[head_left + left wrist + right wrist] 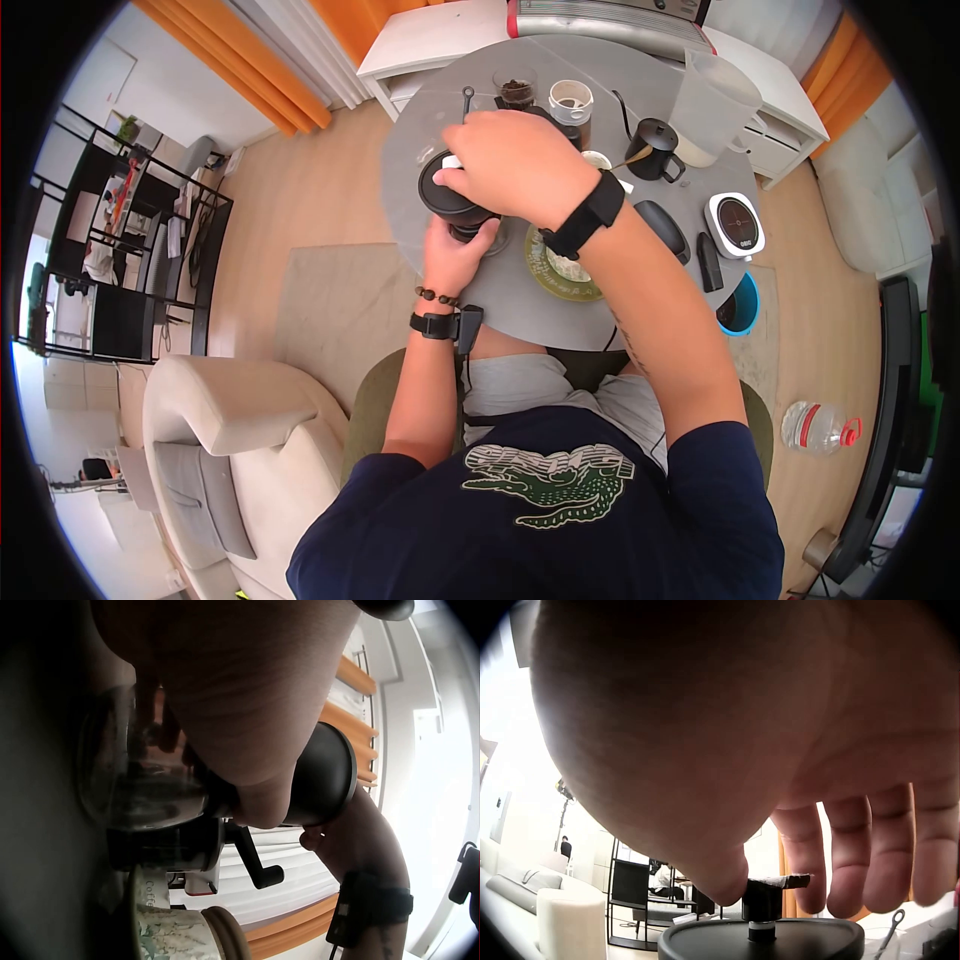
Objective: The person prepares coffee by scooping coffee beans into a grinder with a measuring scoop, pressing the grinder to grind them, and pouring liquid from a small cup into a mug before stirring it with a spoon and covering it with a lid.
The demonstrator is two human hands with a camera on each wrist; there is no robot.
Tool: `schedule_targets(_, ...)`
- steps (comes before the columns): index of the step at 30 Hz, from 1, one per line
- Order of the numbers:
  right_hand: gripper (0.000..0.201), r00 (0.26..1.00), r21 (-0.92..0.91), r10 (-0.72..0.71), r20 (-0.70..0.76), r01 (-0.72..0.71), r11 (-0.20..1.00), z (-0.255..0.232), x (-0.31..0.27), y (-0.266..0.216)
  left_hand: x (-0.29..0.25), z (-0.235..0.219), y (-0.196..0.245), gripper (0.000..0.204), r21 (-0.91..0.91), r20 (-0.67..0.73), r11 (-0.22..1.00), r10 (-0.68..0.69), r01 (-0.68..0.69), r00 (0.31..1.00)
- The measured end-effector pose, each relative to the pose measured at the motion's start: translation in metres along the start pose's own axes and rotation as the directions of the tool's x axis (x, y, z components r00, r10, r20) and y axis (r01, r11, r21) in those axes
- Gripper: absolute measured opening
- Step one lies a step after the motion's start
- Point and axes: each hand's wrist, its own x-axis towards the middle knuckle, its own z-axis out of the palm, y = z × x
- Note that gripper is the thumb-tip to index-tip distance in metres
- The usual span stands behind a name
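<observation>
My left hand (452, 262) grips the narrow middle of a glass vessel (154, 799) with a black cone-shaped top (319, 776), standing on the table. Part of the glass hides behind the palm and fingers in the left wrist view. Over that top, my right hand (530, 165) pinches a small black knob (763, 901) between thumb and forefinger. Its other fingers hang downward beyond the knob. The knob rises from the middle of a round black lid (780, 937). Behind the vessel is a black crank handle (255, 859).
Around the grey round table (420, 110) stand a glass of dark grounds or beans (517, 92), a white-rimmed cup (570, 98), a black pitcher (655, 145), a large clear jug (715, 105) and a white scale (735, 225). A green-rimmed plate (545, 275) sits near the right forearm.
</observation>
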Motion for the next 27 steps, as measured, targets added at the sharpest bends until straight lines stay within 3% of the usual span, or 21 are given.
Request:
schedule_targets(2,0.029,0.998,-0.041,0.034,0.046,-0.032,0.999,-0.001,0.001,0.0,0.0,0.0,0.002,0.052,-0.004,0.003,1.0,0.008,-0.008,1.0)
schedule_targets(8,0.035,0.993,0.013,-0.118,0.023,0.118,0.993,0.016,0.01,0.018,0.001,0.0,0.003,0.054,-0.015,0.007,1.0,-0.005,0.005,1.0)
schedule_targets(11,0.035,0.998,-0.016,-0.062,-0.009,0.062,0.998,0.014,0.006,0.003,0.001,-0.001,-0.002,0.059,-0.027,0.008,1.0,0.007,-0.007,1.0)
schedule_targets(13,0.035,0.997,-0.056,0.056,-0.056,-0.059,0.997,0.0,0.0,-0.019,0.001,-0.001,-0.001,0.061,-0.021,0.008,1.0,0.008,-0.008,1.0)
schedule_targets(16,0.038,0.984,-0.055,0.116,-0.134,-0.124,0.991,0.019,0.009,-0.024,0.003,0.0,-0.01,0.059,-0.012,-0.016,0.999,0.036,-0.036,0.999)
schedule_targets(18,0.028,0.982,-0.083,0.136,-0.132,-0.148,0.985,0.024,0.012,-0.026,0.006,0.001,-0.007,0.055,-0.009,-0.033,0.998,0.068,-0.068,0.997)
schedule_targets(20,0.011,0.984,-0.065,0.106,-0.143,-0.116,0.991,0.026,0.012,-0.027,0.006,0.0,-0.004,0.057,0.117,0.004,0.982,0.148,-0.147,0.989)
schedule_targets(24,0.012,0.991,-0.006,0.013,-0.134,-0.014,1.0,0.038,0.015,-0.014,0.005,-0.001,-0.006,0.058,0.058,0.005,0.995,0.085,-0.085,0.996)
schedule_targets(27,0.013,0.968,0.044,-0.107,-0.225,0.12,0.992,0.034,0.012,-0.01,0.004,-0.004,-0.009,0.06,0.039,-0.014,0.998,0.052,-0.051,0.999)
